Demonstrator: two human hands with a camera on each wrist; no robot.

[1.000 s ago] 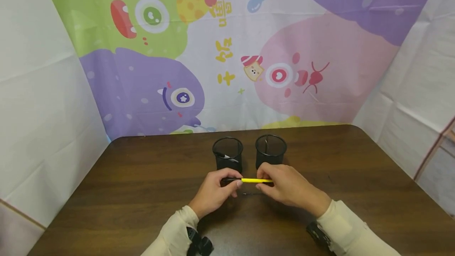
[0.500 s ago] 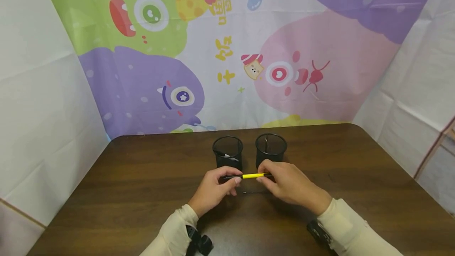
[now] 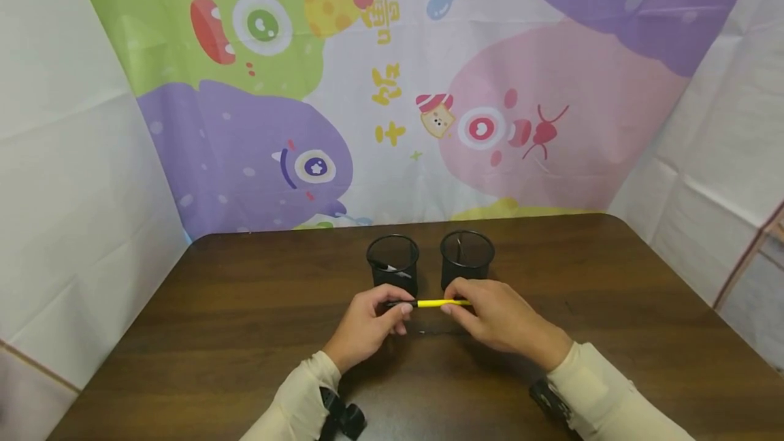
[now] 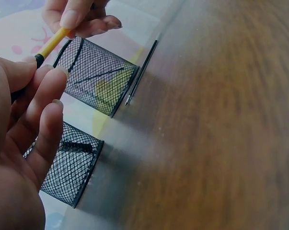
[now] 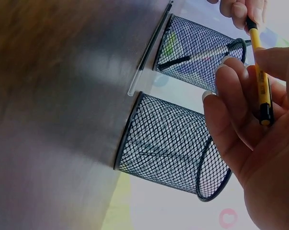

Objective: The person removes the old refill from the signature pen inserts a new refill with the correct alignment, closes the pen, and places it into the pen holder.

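Observation:
A yellow pen (image 3: 431, 303) with black ends is held level between both hands above the table. My left hand (image 3: 365, 327) pinches its black end between thumb and fingers. The thumb and fingers of my right hand (image 3: 503, 318) pinch the yellow barrel (image 5: 260, 76) near its other black end. On the table below lies a thin clear pen refill (image 4: 142, 72) with dark ink. Just beyond the hands stand two black mesh cups, a left cup (image 3: 393, 283) and a right cup (image 3: 467, 273).
Inside the left cup leans a black-and-white pen (image 5: 194, 57). A thin dark stick (image 3: 460, 248) stands in the right cup. The brown table (image 3: 257, 305) reaches back to a cartoon-printed cloth (image 3: 392, 175). White cloth walls (image 3: 86, 155) rise at both sides.
Both hands have lifted the pen slightly up the head view. The right fingers have shifted a little along the barrel. Cups and refill stay in place.

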